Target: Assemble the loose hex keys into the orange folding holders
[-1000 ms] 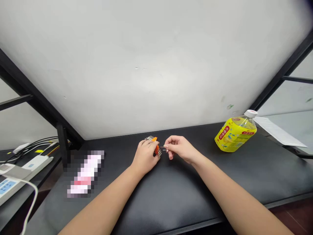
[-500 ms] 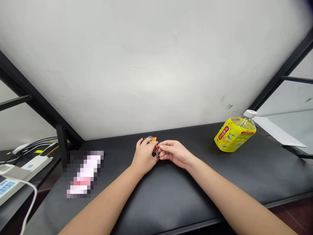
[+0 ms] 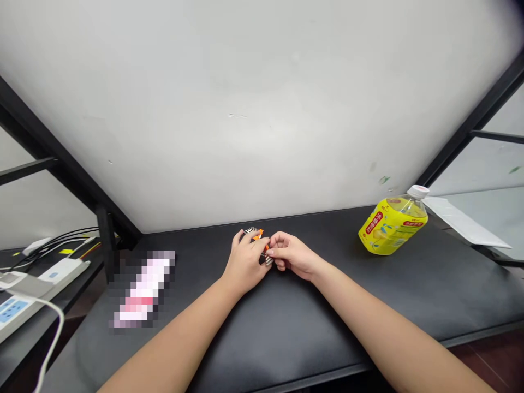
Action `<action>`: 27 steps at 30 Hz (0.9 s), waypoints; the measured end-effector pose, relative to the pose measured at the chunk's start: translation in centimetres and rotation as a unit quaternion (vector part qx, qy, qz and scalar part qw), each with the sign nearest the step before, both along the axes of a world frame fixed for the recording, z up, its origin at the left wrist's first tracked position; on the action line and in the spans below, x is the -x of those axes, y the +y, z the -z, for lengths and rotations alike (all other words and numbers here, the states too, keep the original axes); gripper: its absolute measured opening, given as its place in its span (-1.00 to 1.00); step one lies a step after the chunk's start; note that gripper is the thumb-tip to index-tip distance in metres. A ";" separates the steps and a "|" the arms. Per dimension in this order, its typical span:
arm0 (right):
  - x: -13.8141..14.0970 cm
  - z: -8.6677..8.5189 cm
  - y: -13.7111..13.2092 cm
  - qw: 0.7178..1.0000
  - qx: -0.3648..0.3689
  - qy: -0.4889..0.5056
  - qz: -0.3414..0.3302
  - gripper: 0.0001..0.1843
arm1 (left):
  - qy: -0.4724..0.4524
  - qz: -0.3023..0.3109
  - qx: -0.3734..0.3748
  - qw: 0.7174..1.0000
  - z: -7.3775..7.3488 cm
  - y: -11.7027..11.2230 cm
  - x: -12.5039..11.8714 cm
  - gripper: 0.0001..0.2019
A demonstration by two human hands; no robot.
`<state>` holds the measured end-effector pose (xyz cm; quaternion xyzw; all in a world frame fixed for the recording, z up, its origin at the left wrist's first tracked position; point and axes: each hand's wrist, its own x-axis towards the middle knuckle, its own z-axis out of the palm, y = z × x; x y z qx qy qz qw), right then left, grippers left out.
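My left hand rests on the black table near the wall, its fingers curled around a small orange holder with a row of metal pieces. My right hand is pressed up against it from the right, fingertips pinched at the holder's right end, where one small metal piece sticks out. What the right fingertips grip is too small to make out. Both forearms reach in from the bottom of the view.
A yellow drink bottle with a white cap lies tilted at the right. A blurred pink-and-white object lies at the left. White power strips and cables sit on a lower surface at far left. A white wall stands behind.
My right hand, which was apart from the holder with a small metal piece pinched in it, has moved left and closed in against the holder. The left hand has stayed in place.
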<state>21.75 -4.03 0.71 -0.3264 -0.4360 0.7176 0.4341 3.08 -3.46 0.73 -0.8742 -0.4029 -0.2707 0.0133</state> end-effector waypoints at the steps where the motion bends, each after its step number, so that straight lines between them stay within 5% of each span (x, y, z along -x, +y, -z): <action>1: 0.0 -0.1 0.0 1.000 0.003 -0.005 -0.001 -0.56 | 0.000 0.003 -0.002 1.000 0.0 0.0 0.0 -0.63; 4: -0.3 -0.4 0.1 0.999 -0.003 -0.045 0.009 -0.63 | 0.000 0.005 0.002 1.000 0.1 0.1 0.1 -0.64; 7: -1.6 -0.5 0.8 0.978 -0.065 -0.187 0.060 -0.78 | 0.001 0.003 0.015 1.000 0.1 0.2 0.2 -0.60; 10: -3.4 -0.5 1.6 0.882 -0.182 -0.421 0.105 -0.97 | 0.000 -0.001 0.023 1.000 0.0 0.3 0.4 -0.55; 12: -4.3 -0.4 2.0 0.813 -0.225 -0.530 0.084 -0.90 | -0.002 -0.001 0.027 1.000 0.0 0.4 0.4 -0.55; 14: -4.7 -0.4 2.1 0.783 -0.230 -0.576 0.050 -0.86 | -0.002 0.001 0.032 0.999 0.1 0.4 0.4 -0.55; 27: -4.2 -1.1 1.7 0.765 -0.188 -0.615 0.015 -0.86 | -0.002 0.003 0.033 0.999 0.1 0.5 0.4 -0.54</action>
